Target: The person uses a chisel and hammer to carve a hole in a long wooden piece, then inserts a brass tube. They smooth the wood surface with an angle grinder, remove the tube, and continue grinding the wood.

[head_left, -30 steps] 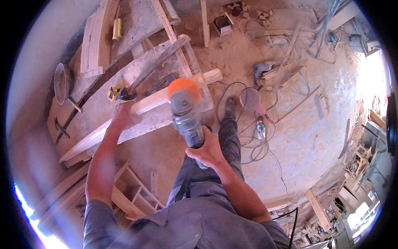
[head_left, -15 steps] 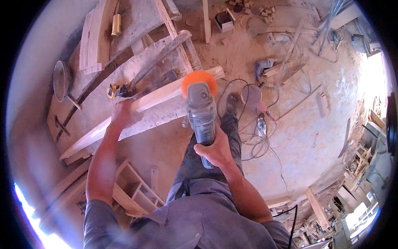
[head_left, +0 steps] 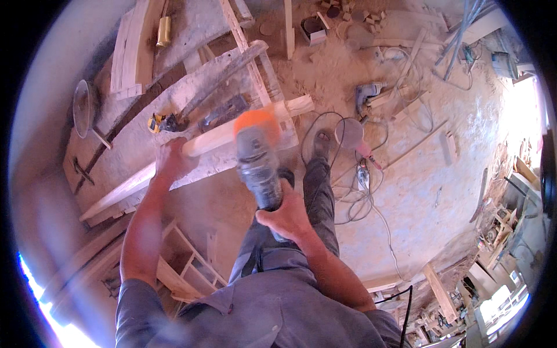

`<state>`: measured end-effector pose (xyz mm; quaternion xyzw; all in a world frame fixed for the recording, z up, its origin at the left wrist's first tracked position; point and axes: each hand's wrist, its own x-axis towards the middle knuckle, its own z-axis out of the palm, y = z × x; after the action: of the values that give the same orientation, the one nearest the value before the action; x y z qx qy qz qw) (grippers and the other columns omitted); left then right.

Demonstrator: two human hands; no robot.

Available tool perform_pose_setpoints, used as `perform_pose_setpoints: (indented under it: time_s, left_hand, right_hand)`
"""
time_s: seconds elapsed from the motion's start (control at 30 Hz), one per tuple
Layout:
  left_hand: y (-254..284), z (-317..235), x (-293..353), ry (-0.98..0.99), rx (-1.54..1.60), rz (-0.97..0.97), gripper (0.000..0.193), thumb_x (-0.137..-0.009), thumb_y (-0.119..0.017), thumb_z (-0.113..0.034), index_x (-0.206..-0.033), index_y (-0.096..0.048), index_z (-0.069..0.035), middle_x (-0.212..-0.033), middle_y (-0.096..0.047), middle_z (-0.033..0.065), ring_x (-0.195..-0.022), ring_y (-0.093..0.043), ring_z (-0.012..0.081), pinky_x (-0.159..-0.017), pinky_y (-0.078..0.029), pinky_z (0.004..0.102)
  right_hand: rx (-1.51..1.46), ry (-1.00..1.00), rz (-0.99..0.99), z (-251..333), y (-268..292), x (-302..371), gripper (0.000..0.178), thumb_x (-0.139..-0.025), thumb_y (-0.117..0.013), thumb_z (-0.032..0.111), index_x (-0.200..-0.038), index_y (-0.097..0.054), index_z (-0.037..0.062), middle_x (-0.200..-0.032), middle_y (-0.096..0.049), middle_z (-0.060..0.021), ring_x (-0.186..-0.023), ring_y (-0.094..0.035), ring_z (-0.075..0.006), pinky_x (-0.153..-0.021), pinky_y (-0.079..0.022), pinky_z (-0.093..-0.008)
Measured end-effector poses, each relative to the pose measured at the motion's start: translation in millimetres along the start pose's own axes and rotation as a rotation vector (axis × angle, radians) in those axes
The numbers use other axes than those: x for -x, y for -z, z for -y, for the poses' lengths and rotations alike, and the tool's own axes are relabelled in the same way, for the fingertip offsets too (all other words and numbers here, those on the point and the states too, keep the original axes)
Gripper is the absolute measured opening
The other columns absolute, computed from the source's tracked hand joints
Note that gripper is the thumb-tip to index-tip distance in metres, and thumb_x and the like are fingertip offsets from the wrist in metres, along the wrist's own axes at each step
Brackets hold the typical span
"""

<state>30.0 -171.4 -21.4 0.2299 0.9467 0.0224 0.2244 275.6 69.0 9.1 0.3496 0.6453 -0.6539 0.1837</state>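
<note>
My right hand (head_left: 288, 213) is wrapped round the grey body of an angle grinder (head_left: 258, 168). Its orange disc (head_left: 258, 124), smeared by motion, is over a long pale wooden beam (head_left: 217, 137); whether the two touch I cannot tell. The beam lies slantwise across a dusty workbench (head_left: 214, 163), its right end jutting past the bench edge. Farther left, my left hand (head_left: 172, 159) is closed over the beam and grips it. Just beyond that hand lies a yellow and black tape measure (head_left: 155, 123). A dark hand plane (head_left: 223, 113) rests behind the beam.
A round pan-like thing (head_left: 86, 109) and a gold can (head_left: 164, 31) are at the far left, near stacked boards (head_left: 132, 55). On the floor to the right are a power drill (head_left: 366, 94), a pinkish round tool (head_left: 351, 134) and tangled cables (head_left: 362, 203). A wooden frame (head_left: 194, 264) stands below the bench.
My right hand has brought the grinder left and slightly nearer along the beam, and its disc is now blurred. My left hand stays at about the same spot on the beam.
</note>
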Motion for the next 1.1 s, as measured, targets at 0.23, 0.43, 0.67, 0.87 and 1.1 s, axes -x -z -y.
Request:
perform_pose_setpoints:
  time_s: [0.23,0.43,0.67,0.87,1.1]
  left_hand:
    - [-11,16,3,-0.059,-0.002,-0.032,0.035,-0.072,-0.082,-0.031,-0.095,-0.071,-0.006,-0.099,-0.075,0.0179,-0.095,-0.073,0.0391,-0.085,-0.057,0.0501]
    - [-10,9,0,-0.050,0.014,-0.034,0.037,-0.072,-0.084,-0.029,-0.098,-0.072,-0.006,-0.099,-0.074,0.0176,-0.096,-0.072,0.0391,-0.087,-0.057,0.0492]
    - [-23,21,8,-0.119,-0.023,-0.147,0.038,-0.071,-0.086,-0.028,-0.096,-0.069,-0.005,-0.095,-0.072,0.0182,-0.091,-0.071,0.0403,-0.083,-0.057,0.0503]
    - [-16,17,8,-0.068,-0.027,-0.049,0.041,-0.070,-0.081,-0.027,-0.104,-0.071,-0.007,-0.106,-0.074,0.0159,-0.102,-0.071,0.0367,-0.088,-0.056,0.0478]
    - [-15,10,8,-0.023,-0.043,-0.054,0.038,-0.071,-0.081,-0.027,-0.101,-0.070,-0.006,-0.103,-0.073,0.0151,-0.102,-0.071,0.0365,-0.089,-0.057,0.0486]
  right_hand:
    - [-0.183,-0.077,-0.022,16,33,6,0.059,-0.069,-0.082,0.020,-0.122,-0.062,0.0019,-0.102,-0.075,-0.0244,-0.101,-0.075,-0.0384,-0.088,-0.057,-0.0448]
    - [-0.021,-0.026,0.063,16,6,6,0.057,-0.069,-0.083,0.022,-0.118,-0.062,-0.0007,-0.099,-0.071,-0.0172,-0.092,-0.070,-0.0291,-0.089,-0.055,-0.0429]
    - [-0.160,-0.049,-0.028,9,25,10,0.057,-0.068,-0.084,0.021,-0.116,-0.062,-0.0003,-0.097,-0.072,-0.0148,-0.092,-0.070,-0.0260,-0.087,-0.056,-0.0400]
    - [0.052,0.007,0.014,1,2,10,0.056,-0.068,-0.085,0.020,-0.115,-0.062,-0.0005,-0.098,-0.072,-0.0165,-0.092,-0.071,-0.0268,-0.086,-0.055,-0.0401]
    - [-0.143,-0.045,-0.016,9,31,14,0.054,-0.070,-0.082,0.017,-0.117,-0.062,-0.0014,-0.096,-0.072,-0.0131,-0.086,-0.070,-0.0214,-0.081,-0.057,-0.0378]
